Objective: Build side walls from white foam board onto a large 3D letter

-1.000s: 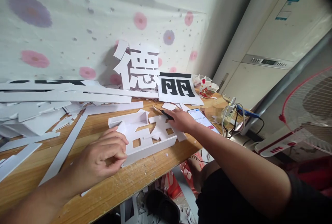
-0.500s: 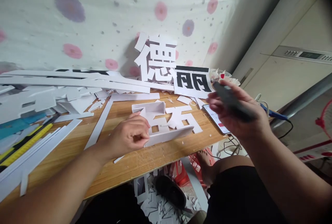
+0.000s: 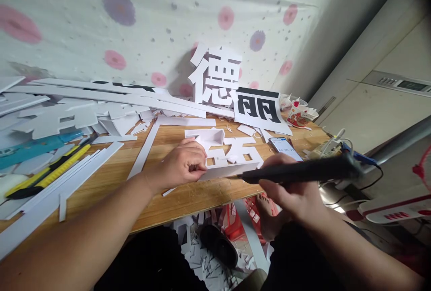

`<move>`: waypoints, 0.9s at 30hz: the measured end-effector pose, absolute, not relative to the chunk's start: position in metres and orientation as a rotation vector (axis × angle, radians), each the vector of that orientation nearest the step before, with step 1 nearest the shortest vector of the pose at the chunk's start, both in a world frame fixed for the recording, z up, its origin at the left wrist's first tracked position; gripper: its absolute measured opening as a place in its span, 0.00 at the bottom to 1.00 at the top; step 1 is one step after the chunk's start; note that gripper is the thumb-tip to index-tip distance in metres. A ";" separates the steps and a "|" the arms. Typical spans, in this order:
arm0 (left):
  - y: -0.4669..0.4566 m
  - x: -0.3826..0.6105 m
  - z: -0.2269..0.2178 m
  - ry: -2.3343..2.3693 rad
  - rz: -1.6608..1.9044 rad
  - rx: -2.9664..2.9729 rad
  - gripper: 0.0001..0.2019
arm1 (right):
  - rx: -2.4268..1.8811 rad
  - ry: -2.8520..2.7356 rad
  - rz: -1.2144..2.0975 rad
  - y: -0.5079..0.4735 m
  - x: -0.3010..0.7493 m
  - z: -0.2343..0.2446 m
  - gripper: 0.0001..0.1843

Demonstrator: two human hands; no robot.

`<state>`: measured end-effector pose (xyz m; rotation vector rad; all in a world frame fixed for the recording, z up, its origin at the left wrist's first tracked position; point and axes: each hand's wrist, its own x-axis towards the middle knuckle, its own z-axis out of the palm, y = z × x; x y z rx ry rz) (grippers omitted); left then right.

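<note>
A partly built white foam-board character [image 3: 237, 151] lies on the wooden table, with strips standing upright along its front and back edges. My left hand [image 3: 186, 161] is closed at its left end, thumb and forefinger pinched at the end of the front strip [image 3: 224, 172]. Gripped in my right hand [image 3: 296, 192] is a long black hand tool [image 3: 299, 169] with a narrow tip; its exact kind does not show. The tip points left, close to the front strip; whether it touches, I cannot tell.
Behind stands a finished white character [image 3: 215, 75] beside a printed sheet [image 3: 257, 109]. A phone [image 3: 284, 148] lies to the right, near a paper cup [image 3: 299, 115]. Foam-board scraps [image 3: 63, 116] and a yellow-and-black utility knife [image 3: 50, 172] are on the left. The table's front edge [image 3: 195, 208] is close.
My right hand has come down and left with the black tool, turning its tip toward the front strip. My left hand stays at the character's left end. The view has shifted slightly left.
</note>
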<state>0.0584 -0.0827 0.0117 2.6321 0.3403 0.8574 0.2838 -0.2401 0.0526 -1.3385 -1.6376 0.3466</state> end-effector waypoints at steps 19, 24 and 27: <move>-0.085 0.059 0.014 0.366 0.824 2.615 0.09 | -1.442 -1.884 0.488 -0.223 0.261 0.051 0.05; -0.083 0.059 0.014 0.339 0.852 2.616 0.08 | -1.521 -1.874 0.453 -0.222 0.254 0.044 0.06; -0.082 0.059 0.014 0.306 0.874 2.613 0.08 | -1.509 -1.848 0.426 -0.220 0.251 0.040 0.07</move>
